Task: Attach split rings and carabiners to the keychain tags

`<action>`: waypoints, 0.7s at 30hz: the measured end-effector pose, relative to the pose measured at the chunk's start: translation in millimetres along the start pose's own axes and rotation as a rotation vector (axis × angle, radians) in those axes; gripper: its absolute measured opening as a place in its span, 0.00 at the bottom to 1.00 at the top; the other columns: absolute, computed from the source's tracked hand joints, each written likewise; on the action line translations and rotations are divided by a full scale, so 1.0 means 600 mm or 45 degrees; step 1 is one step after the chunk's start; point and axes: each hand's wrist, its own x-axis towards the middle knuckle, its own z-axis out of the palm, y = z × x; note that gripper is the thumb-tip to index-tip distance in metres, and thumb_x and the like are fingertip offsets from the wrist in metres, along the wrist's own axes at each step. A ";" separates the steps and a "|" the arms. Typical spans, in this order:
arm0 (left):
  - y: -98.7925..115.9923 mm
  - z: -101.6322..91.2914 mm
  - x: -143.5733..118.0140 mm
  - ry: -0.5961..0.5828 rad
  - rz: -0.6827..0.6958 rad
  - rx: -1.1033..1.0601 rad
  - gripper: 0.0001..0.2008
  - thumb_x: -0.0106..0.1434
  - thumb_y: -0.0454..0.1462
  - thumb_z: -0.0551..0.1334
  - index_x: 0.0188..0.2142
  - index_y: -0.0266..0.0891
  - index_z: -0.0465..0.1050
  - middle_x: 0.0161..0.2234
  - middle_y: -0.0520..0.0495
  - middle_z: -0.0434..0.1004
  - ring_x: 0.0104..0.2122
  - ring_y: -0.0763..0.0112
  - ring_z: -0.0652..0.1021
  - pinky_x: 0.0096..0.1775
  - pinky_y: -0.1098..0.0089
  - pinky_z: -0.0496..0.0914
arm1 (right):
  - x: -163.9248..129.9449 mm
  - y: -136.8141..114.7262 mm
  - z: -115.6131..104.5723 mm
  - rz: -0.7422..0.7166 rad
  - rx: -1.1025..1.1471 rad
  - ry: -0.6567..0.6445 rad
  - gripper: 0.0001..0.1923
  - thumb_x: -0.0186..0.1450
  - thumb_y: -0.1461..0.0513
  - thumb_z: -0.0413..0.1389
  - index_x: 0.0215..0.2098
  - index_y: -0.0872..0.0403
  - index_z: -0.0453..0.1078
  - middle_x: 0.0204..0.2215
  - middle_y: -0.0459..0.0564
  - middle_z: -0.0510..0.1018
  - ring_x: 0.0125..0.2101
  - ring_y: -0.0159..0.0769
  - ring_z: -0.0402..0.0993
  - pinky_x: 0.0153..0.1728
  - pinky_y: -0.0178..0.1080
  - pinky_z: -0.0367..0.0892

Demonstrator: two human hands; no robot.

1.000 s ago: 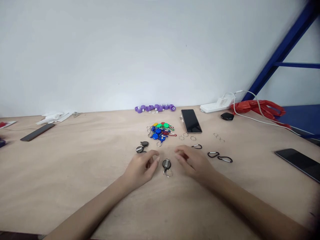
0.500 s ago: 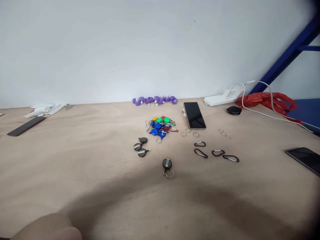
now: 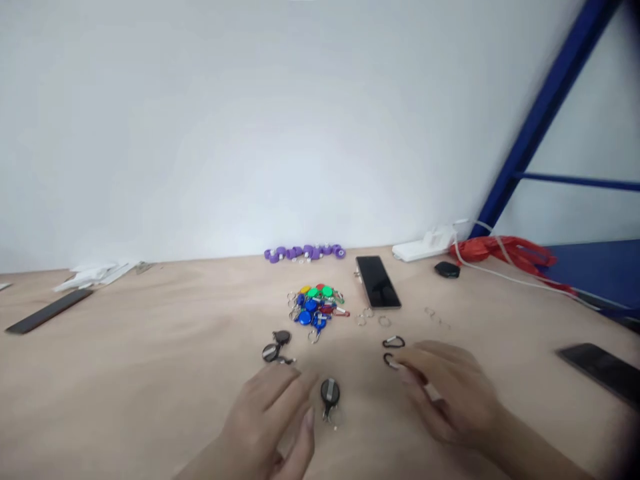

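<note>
My left hand (image 3: 267, 413) hovers low over the table with its fingers stretched and the thumb apart, holding nothing. Just right of its fingertips lies a black badge reel (image 3: 330, 391) with a split ring (image 3: 336, 419). My right hand (image 3: 450, 390) has thumb and forefinger closed at the right end of a black carabiner (image 3: 389, 361), which still lies flat on the table. Beyond it rests another black carabiner (image 3: 393, 342); any others are hidden under this hand. More black badge reels (image 3: 271, 353) lie past my left fingertips, one partly covered.
Colourful badge reels (image 3: 311, 305) are heaped mid-table, with loose split rings (image 3: 384, 321) to their right. Behind lie purple caps (image 3: 305, 252), a phone (image 3: 379, 283) and a white power strip (image 3: 420, 249). Another phone (image 3: 605, 373) lies at right, a dark flat bar (image 3: 50, 312) at left.
Both hands have come in over the table, the right reaching a carabiner and the left stopping beside the single badge reel. The view has tilted up, so the table sits lower.
</note>
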 end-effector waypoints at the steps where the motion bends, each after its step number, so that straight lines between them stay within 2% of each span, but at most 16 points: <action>1: -0.011 0.023 0.026 -0.017 -0.006 0.046 0.24 0.61 0.37 0.58 0.58 0.50 0.68 0.43 0.40 0.78 0.43 0.53 0.79 0.46 0.56 0.75 | 0.044 -0.002 0.008 -0.101 -0.105 0.054 0.11 0.65 0.66 0.50 0.43 0.51 0.68 0.24 0.50 0.75 0.24 0.39 0.72 0.28 0.40 0.66; 3: -0.038 0.069 0.058 -0.132 -0.054 0.103 0.23 0.61 0.39 0.58 0.56 0.42 0.69 0.46 0.36 0.77 0.43 0.52 0.79 0.44 0.59 0.76 | 0.100 -0.001 0.021 -0.157 -0.247 0.077 0.09 0.65 0.68 0.46 0.37 0.52 0.66 0.17 0.45 0.70 0.17 0.35 0.66 0.21 0.37 0.61; 4: -0.051 0.089 0.064 -0.166 -0.046 0.097 0.24 0.59 0.40 0.59 0.55 0.40 0.70 0.45 0.34 0.77 0.42 0.52 0.79 0.42 0.59 0.76 | 0.112 0.003 0.027 -0.113 -0.295 0.056 0.09 0.65 0.68 0.44 0.35 0.52 0.65 0.16 0.44 0.69 0.16 0.34 0.65 0.19 0.36 0.58; 7: -0.066 0.125 0.062 -0.284 -0.011 0.017 0.29 0.55 0.36 0.61 0.58 0.39 0.67 0.53 0.33 0.71 0.50 0.49 0.75 0.50 0.57 0.72 | 0.108 0.026 0.038 0.151 -0.332 -0.032 0.08 0.65 0.66 0.44 0.30 0.52 0.62 0.19 0.45 0.70 0.18 0.35 0.67 0.21 0.35 0.60; 10: -0.039 0.116 0.060 -0.373 -0.014 -0.077 0.31 0.56 0.31 0.58 0.61 0.40 0.62 0.53 0.34 0.67 0.51 0.53 0.72 0.53 0.57 0.69 | 0.097 0.049 0.037 0.402 -0.266 -0.080 0.08 0.65 0.64 0.45 0.30 0.52 0.62 0.23 0.48 0.74 0.24 0.37 0.71 0.27 0.37 0.64; 14: -0.001 0.083 0.074 -0.412 -0.047 -0.181 0.26 0.56 0.27 0.55 0.54 0.40 0.67 0.47 0.38 0.67 0.47 0.59 0.72 0.51 0.61 0.69 | 0.102 0.068 0.026 0.581 -0.227 -0.096 0.07 0.64 0.62 0.46 0.29 0.51 0.62 0.24 0.48 0.75 0.26 0.39 0.72 0.29 0.38 0.63; 21: -0.005 0.073 0.071 -0.413 -0.037 -0.211 0.16 0.56 0.26 0.55 0.43 0.40 0.67 0.45 0.43 0.67 0.44 0.64 0.70 0.48 0.65 0.67 | 0.102 0.079 0.018 0.654 -0.195 -0.091 0.06 0.63 0.60 0.48 0.30 0.52 0.64 0.25 0.48 0.75 0.27 0.39 0.73 0.29 0.37 0.64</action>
